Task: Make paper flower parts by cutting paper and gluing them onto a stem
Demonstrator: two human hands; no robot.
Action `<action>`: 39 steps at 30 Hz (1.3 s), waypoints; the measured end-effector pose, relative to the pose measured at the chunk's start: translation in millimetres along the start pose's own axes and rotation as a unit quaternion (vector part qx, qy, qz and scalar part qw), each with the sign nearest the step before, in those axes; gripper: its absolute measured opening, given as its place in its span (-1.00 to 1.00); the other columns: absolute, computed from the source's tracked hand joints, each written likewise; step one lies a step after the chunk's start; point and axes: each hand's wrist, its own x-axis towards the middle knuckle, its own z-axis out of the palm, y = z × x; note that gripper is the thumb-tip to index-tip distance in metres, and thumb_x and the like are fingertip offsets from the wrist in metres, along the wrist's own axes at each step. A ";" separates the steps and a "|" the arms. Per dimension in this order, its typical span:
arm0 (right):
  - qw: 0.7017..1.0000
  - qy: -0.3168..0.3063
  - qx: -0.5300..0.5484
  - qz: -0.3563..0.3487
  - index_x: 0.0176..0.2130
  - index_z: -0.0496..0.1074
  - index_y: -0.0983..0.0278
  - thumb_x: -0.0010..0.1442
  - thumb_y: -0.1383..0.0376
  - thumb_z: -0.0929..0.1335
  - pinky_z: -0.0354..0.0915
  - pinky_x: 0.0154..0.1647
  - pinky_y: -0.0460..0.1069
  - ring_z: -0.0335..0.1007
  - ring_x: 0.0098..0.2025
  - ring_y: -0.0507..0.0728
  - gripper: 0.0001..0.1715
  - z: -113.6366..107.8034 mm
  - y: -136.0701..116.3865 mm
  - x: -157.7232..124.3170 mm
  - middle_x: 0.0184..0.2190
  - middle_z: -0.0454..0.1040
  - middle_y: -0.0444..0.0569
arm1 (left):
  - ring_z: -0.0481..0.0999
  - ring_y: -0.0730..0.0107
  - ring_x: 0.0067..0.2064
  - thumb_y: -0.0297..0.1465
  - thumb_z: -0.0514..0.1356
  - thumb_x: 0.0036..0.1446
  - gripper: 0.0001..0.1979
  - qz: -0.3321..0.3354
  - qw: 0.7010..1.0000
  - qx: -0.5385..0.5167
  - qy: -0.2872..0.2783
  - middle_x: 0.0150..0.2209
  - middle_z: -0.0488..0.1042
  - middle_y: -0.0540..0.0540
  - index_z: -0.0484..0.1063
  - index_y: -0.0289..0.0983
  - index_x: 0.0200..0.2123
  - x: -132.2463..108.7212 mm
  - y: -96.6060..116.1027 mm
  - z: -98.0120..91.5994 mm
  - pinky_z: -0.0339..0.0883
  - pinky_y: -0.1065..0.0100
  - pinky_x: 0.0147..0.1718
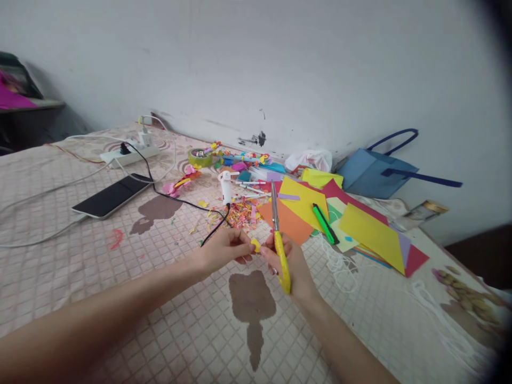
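Between the fingertips of my left hand (230, 248) is a small yellow paper piece (255, 245), pinched at its left side. My right hand (290, 261) touches the same piece with thumb and finger from the right. That hand also holds a pair of scissors (283, 261) with yellow handles, blades pointing up and away from me. The blades look closed, and no paper lies between them. Just beyond my hands is a heap of small colored paper scraps (242, 213). A white glue gun (226, 188) stands behind the heap, its black cord running left.
Colored paper sheets (370, 234) lie at right with a green cutter (325, 224) and white string (338, 264). A blue bag (376, 170) leans by the wall. To the left are a phone (114, 196), a power strip (130, 154) and cables. A tape roll (200, 158) sits behind.
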 end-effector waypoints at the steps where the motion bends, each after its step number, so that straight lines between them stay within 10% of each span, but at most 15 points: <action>1: 1.000 -0.007 0.006 0.001 -0.41 0.22 0.25 -0.05 0.13 0.41 0.04 -0.71 -0.14 0.05 -0.69 -0.08 -0.66 0.4 -0.7 -0.8 -0.62 0.21 -0.27 | 0.42 0.54 -0.52 -0.29 0.29 -0.05 -0.75 0.003 1.000 -0.012 0.007 -0.55 0.46 -0.02 0.33 -0.34 -0.51 0.6 0.4 -1.0 0.31 0.48 -0.48; 13: 0.985 -0.120 -0.125 0.006 -0.49 0.09 0.21 0.11 -0.12 0.23 0.06 -0.68 -0.13 0.02 -0.68 -0.05 -0.52 2.7 -2.7 -9.4 -0.69 0.08 -0.28 | 0.52 0.48 -0.35 -0.35 0.28 0.00 -0.79 0.119 0.979 -0.143 0.087 -0.40 0.53 -0.06 0.31 -0.33 -0.43 6.1 19.6 -24.1 0.37 0.40 -0.24; 39: 0.975 -0.079 -0.201 -0.047 -0.47 0.12 0.23 0.12 0.07 0.25 0.01 -0.58 -0.12 0.00 -0.57 -0.02 -0.68 7.6 8.9 -8.5 -0.59 0.08 -0.24 | 0.51 0.48 -0.35 -0.38 0.28 -0.01 -0.82 0.150 0.953 -0.215 0.155 -0.40 0.53 -0.08 0.34 -0.34 -0.44 1.9 15.8 -10.5 0.37 0.42 -0.26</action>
